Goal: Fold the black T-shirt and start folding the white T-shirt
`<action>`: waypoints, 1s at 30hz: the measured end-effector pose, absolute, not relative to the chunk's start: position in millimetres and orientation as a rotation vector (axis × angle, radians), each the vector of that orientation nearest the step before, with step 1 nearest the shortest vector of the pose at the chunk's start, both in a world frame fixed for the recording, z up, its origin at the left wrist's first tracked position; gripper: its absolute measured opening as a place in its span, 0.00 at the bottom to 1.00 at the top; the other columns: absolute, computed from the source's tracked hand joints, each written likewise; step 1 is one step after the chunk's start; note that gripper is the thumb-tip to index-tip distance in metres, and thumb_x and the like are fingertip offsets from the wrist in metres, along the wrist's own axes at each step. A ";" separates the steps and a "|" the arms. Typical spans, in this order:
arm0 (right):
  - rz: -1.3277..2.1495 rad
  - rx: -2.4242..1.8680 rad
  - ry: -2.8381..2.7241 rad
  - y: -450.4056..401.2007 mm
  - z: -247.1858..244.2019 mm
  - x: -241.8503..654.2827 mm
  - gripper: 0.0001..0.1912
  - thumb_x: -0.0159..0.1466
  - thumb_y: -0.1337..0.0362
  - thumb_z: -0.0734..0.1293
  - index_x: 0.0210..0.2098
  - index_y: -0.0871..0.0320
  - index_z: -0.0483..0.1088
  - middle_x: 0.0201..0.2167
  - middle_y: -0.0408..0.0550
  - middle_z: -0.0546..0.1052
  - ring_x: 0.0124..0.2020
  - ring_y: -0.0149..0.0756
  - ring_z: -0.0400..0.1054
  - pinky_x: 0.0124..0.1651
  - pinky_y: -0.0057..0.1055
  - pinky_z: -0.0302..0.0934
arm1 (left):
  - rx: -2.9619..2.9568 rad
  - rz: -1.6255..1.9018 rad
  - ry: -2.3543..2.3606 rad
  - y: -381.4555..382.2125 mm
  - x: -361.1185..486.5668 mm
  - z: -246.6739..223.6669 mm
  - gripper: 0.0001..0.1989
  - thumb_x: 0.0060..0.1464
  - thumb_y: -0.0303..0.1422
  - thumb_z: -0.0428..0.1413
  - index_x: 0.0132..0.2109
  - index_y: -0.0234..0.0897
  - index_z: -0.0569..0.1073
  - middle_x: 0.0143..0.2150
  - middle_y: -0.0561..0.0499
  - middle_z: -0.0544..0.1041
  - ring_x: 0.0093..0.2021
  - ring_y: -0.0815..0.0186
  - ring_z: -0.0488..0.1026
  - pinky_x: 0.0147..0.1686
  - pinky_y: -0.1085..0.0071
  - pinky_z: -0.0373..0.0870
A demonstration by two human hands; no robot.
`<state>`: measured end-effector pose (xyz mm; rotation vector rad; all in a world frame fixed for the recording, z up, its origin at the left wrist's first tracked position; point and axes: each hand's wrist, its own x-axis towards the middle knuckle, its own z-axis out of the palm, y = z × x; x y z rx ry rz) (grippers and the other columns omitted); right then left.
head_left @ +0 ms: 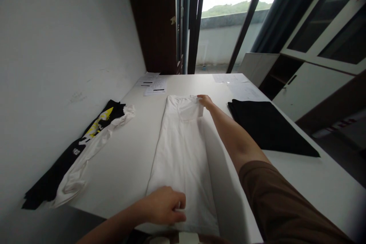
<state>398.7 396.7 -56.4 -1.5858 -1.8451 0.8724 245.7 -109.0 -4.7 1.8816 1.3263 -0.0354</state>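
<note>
A white T-shirt (183, 152) lies lengthwise in a long folded strip, with its sleeve folded over near the far end. My right hand (204, 101) reaches out to the far right corner and pinches the cloth there. Over the near left part of the shirt is my left hand (167, 206), its fingers curled and the thumb apart from them. Nothing shows between those fingers; whether the hand touches the cloth is hard to see.
The white table (122, 164) runs along a wall. On its left edge lie a black printed garment (71, 156) and crumpled white cloth (94, 148). Folded black cloth (268, 126) sits at right. Papers (156, 85) lie at the far left, more sheets (243, 87) far right.
</note>
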 end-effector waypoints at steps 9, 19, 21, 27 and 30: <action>0.637 -1.754 -1.999 374.0 -85.7 396.8 0.27 0.65 0.61 0.67 0.62 0.57 0.70 0.55 0.58 0.77 0.48 0.43 0.74 0.48 0.32 0.68 | 1.949 0.459 1.762 -80.5 217.6 -35.2 0.12 0.66 0.33 0.47 0.42 0.39 0.75 0.42 0.47 0.78 0.44 0.60 0.73 0.48 0.64 0.68; 0.332 -1.772 -2.217 356.1 -92.6 397.6 0.18 0.66 0.67 0.65 0.54 0.50 0.76 0.51 0.53 0.80 0.52 0.45 0.74 0.52 0.35 0.64 | 2.429 0.245 1.618 -101.1 191.6 -61.0 0.32 0.66 0.37 0.53 0.73 0.45 0.54 0.77 0.48 0.48 0.76 0.53 0.44 0.73 0.48 0.42; 0.335 -1.796 -2.193 354.6 -92.7 398.0 0.18 0.67 0.67 0.64 0.54 0.50 0.76 0.50 0.54 0.80 0.52 0.45 0.74 0.53 0.35 0.64 | 2.444 0.197 1.602 -102.3 189.0 -61.4 0.34 0.66 0.39 0.52 0.75 0.47 0.50 0.78 0.48 0.44 0.76 0.52 0.41 0.73 0.47 0.41; 0.445 -1.802 -2.060 370.4 -80.7 393.3 0.28 0.66 0.69 0.64 0.66 0.53 0.67 0.58 0.55 0.75 0.58 0.46 0.70 0.59 0.37 0.62 | 2.422 0.183 1.598 -102.3 187.9 -61.3 0.37 0.65 0.39 0.55 0.75 0.49 0.49 0.78 0.50 0.42 0.76 0.52 0.40 0.73 0.47 0.40; 0.534 -1.691 -2.108 379.2 -70.0 373.7 0.30 0.65 0.68 0.66 0.67 0.57 0.65 0.62 0.57 0.72 0.61 0.46 0.67 0.63 0.36 0.59 | 2.409 0.209 1.596 -101.9 187.8 -61.5 0.36 0.65 0.39 0.55 0.75 0.49 0.50 0.78 0.50 0.43 0.76 0.52 0.41 0.73 0.46 0.40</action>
